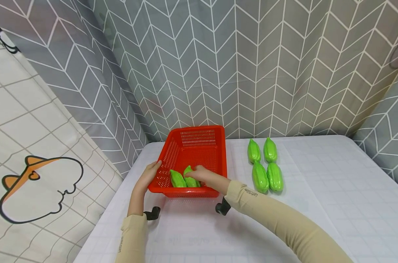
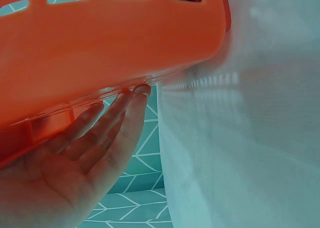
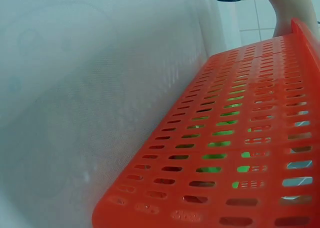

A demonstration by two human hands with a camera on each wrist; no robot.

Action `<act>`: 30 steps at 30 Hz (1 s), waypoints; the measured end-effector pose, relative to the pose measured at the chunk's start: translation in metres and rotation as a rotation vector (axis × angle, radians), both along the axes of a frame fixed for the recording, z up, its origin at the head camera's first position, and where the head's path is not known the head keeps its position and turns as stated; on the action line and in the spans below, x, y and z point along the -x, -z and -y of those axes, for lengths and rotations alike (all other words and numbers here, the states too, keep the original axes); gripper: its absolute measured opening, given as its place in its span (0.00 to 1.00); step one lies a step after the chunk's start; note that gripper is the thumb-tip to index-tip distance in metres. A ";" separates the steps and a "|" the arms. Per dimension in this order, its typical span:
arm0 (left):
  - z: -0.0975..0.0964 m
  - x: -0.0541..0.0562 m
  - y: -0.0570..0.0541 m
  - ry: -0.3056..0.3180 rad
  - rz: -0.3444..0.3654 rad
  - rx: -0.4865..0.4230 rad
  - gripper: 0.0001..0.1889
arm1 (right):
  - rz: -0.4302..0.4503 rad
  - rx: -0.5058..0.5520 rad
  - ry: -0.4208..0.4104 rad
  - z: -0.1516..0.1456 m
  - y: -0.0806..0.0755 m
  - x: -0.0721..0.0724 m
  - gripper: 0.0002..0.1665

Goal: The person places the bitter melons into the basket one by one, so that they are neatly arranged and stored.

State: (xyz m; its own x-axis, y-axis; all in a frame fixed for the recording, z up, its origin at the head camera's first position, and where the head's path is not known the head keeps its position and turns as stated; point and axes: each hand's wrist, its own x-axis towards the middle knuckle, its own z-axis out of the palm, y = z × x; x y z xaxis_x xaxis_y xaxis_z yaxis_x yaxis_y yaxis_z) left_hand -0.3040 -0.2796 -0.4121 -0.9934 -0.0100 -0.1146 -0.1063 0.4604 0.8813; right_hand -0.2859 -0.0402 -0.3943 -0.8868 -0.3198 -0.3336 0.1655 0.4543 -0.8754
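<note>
In the head view a red plastic basket [image 1: 199,153] with slotted walls stands on the table. My left hand [image 1: 149,173] grips its left rim; in the left wrist view the fingers [image 2: 131,113] lie under the rim against the outer wall. Two bright green, ridged bitter melons lie side by side at the basket's near end. My right hand [image 1: 203,174] reaches over the right wall and holds the right bitter melon [image 1: 189,171], partly covering it. Beside it lies the left bitter melon [image 1: 177,179]. In the right wrist view only green patches show through the slots.
Several more bitter melons [image 1: 260,177] lie in two rows on the white-covered table [image 1: 323,182], right of the basket. A grey patterned curtain [image 1: 251,73] hangs behind the table. Black wrist-worn devices [image 1: 223,207] show near both wrists.
</note>
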 end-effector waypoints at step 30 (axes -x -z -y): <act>-0.007 -0.011 -0.018 0.021 0.027 -0.049 0.30 | 0.020 0.099 0.017 -0.007 -0.005 -0.006 0.32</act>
